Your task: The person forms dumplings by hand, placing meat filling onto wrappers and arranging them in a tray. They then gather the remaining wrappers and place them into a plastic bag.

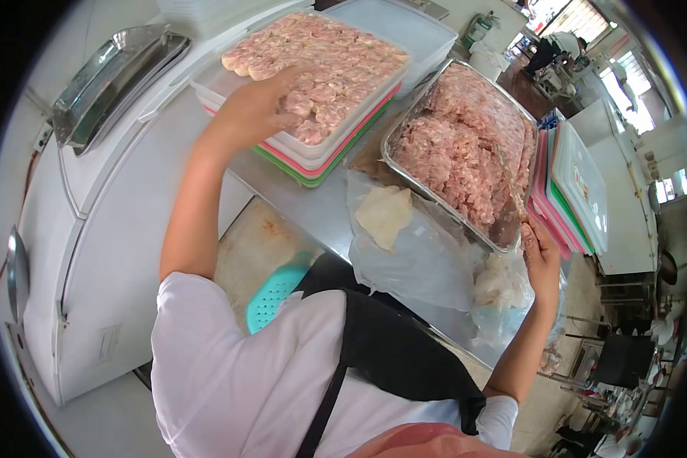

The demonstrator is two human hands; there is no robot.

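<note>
My left hand [259, 111] reaches over a translucent tray [330, 145] filled with close rows of small meat dumplings [328, 61]. Its thumb and fingers are spread apart at the tray's near left side, fingertips right at the dumplings. My right hand [540, 256] is closed around a thin stick-like spatula [511, 179], smeared with meat, whose far end rests against the ground meat [462, 137]. That meat is heaped in a rectangular metal pan [450, 216]. A pale dumpling wrapper [385, 216] lies on a clear plastic sheet [416, 263] between me and the pan.
Colored trays are stacked under the dumpling tray. More lidded trays [580, 187] stand right of the pan, and clear containers [404, 30] behind. A crumpled plastic bag [504, 286] lies near my right forearm. At left is a white chest freezer [137, 252] bearing metal pans [118, 84]. Another person [557, 49] bends far back.
</note>
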